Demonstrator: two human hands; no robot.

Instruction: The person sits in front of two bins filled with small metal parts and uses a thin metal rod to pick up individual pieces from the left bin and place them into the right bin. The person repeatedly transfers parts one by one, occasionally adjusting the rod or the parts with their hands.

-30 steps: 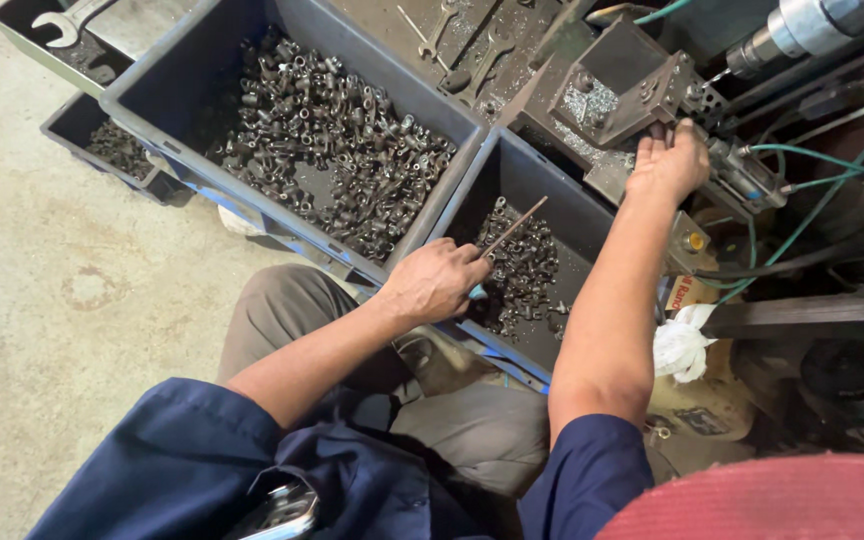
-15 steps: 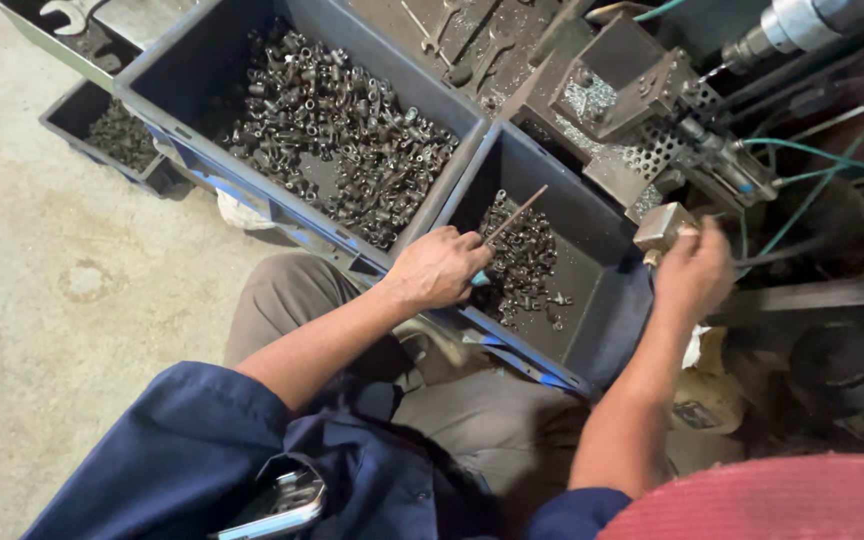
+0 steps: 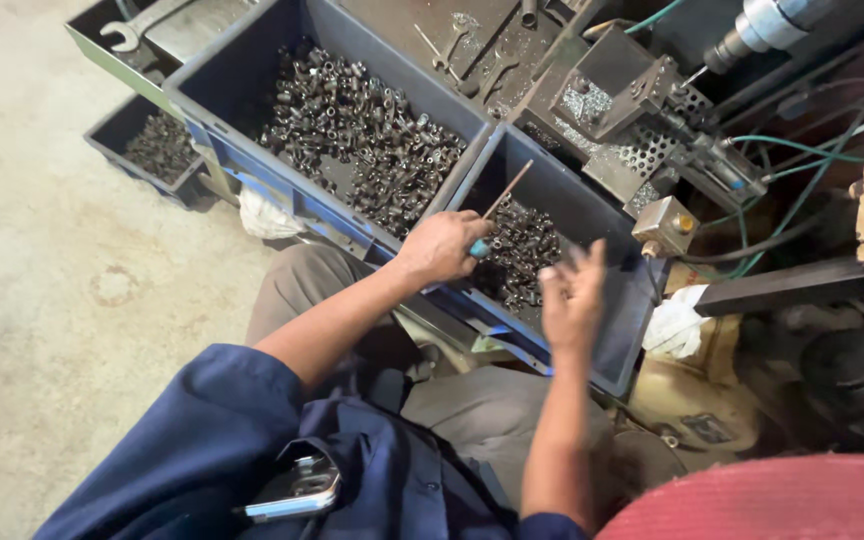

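Large grey bin (image 3: 252, 90), beyond my left knuckles: heaped metal fittings. Small bin (image 3: 620, 330), under both hands: fewer fittings (image 3: 522, 250). Right hand (image 3: 572, 295): back from the machine (image 3: 642, 110), fingers spread, blurred, apparently empty. Left hand (image 3: 442, 247): unchanged, clenched around a thin rod tool (image 3: 505, 192).

Stained bare concrete floor (image 3: 62, 290) lies left of a cluttered, dim metal workbench (image 3: 422, 30).

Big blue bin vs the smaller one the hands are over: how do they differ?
The large bin is wider and heaped with small metal parts; the smaller bin holds a thinner pile at its far end, the near floor bare. The left hand with a thin tool and the right hand are over the smaller bin; none reaches the large bin. Both are dark blue plastic.
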